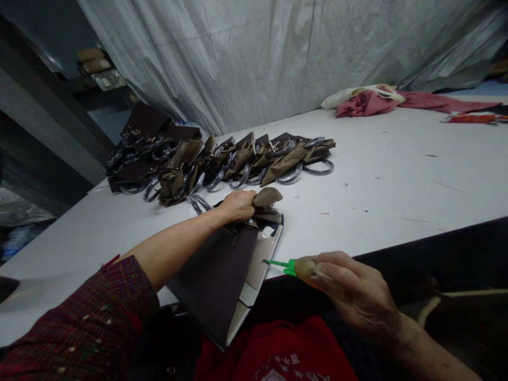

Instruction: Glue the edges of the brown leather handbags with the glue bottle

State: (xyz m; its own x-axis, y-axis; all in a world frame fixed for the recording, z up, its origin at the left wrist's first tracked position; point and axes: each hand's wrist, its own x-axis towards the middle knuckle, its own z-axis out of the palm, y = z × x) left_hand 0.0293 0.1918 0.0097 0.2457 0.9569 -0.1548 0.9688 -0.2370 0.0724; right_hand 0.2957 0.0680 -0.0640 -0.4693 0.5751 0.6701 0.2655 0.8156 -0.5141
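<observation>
A dark brown handbag (216, 275) lies tilted over the table's near edge, its open side facing right and showing a pale inner face. My left hand (238, 206) is closed on the bag's olive-brown cloth lining (268, 197), bunched at the top. In my right hand (357, 288) is a glue bottle (307, 271) with a green nozzle, fingers wrapped round it. The nozzle tip points left, close to the bag's pale inner face; whether it touches cannot be made out.
Several similar handbags with plastic-wrapped handles (242, 159) lie in a row behind my left hand. More dark bags (143, 137) are piled at the back left. Pink cloth (369, 103) and a red packet (470, 117) lie at the far right. Grey sheeting (246, 58) hangs behind the white table (377, 174).
</observation>
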